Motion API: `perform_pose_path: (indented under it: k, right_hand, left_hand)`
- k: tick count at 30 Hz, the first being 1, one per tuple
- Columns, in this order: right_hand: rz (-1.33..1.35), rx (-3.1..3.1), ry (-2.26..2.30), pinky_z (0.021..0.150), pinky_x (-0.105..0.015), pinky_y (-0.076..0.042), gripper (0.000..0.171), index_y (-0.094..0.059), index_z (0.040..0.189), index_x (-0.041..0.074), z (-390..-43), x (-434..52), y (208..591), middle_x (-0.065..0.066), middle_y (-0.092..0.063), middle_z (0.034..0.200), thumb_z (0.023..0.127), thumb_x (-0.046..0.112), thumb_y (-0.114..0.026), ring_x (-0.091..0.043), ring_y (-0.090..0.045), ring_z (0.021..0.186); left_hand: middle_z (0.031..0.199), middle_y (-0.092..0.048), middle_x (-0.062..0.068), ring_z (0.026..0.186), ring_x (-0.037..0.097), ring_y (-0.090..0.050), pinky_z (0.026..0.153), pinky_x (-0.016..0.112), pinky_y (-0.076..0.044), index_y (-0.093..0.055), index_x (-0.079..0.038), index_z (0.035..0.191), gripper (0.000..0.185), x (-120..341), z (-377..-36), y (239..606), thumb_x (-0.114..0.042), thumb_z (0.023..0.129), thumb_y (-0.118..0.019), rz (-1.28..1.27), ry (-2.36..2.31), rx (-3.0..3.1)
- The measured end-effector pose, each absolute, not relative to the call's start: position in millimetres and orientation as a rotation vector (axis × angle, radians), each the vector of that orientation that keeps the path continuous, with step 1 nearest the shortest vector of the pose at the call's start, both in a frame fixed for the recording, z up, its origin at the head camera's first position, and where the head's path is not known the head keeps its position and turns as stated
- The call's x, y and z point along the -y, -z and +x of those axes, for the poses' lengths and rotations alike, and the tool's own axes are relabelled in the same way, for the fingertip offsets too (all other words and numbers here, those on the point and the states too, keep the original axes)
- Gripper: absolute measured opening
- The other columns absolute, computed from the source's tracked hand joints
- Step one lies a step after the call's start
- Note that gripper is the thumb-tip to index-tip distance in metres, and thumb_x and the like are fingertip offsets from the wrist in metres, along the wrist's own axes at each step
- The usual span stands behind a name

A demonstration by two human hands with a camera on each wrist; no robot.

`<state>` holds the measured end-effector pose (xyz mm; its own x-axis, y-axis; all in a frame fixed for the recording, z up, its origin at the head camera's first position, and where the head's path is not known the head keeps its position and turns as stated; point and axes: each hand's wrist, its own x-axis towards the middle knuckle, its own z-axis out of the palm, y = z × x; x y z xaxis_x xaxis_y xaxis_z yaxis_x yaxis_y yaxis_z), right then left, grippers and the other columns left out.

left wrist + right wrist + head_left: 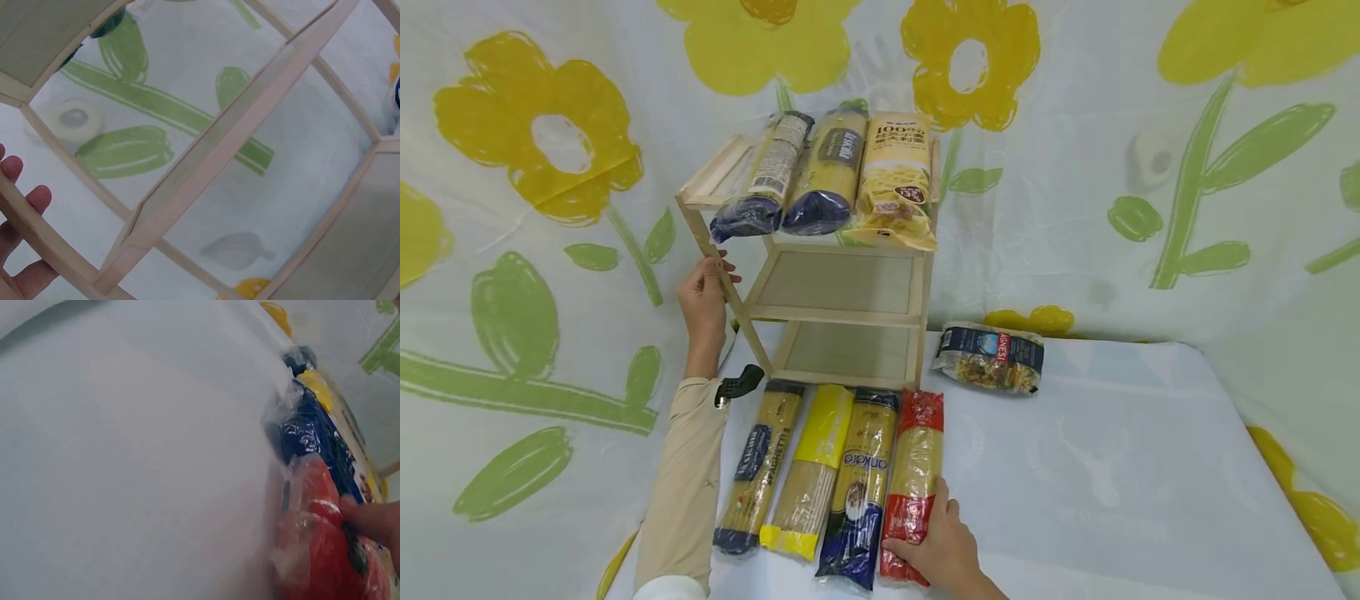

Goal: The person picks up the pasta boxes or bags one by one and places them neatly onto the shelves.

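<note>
My left hand grips the wooden rack's left front post, fingers curled round it. My right hand closes on the near end of the red spaghetti pack – rightmost of four lying on the counter, beside one reading "onkara". The leftmost pack says "SPAGHETTI". The red pack's label is unreadable.
</note>
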<state>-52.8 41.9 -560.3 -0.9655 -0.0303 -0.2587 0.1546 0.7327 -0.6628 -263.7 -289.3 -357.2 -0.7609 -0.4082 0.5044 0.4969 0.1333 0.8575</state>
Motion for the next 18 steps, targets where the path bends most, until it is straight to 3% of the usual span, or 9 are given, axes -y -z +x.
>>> perform_pose_path:
  k: [9,18]
  right_hand:
    - [0.071,-2.594,1.377,0.067,-0.042,-0.053,0.103,-0.025,0.138,-0.006,-53.3,-42.4,552.2,-0.014,-0.064,0.095,0.063,0.020,-0.089,-0.028,-0.064,0.080]
    - [0.079,-2.387,1.531,0.076,-0.045,-0.052,0.089,-0.025,0.141,-0.005,-57.2,-56.8,547.2,-0.016,-0.060,0.108,0.071,0.003,-0.079,-0.028,-0.060,0.094]
  left_hand:
    - [0.093,-0.065,0.003,0.072,0.030,-0.062,0.063,0.023,-0.052,-0.070,0.001,0.091,0.032,289.7,-265.5,358.6,-0.017,0.100,-0.045,-0.124,1.754,1.689]
    - [0.092,-0.065,0.002,0.073,0.028,-0.063,0.063,0.022,-0.052,-0.070,-0.001,0.089,0.032,290.8,-266.0,360.0,-0.016,0.100,-0.044,-0.133,1.743,1.698]
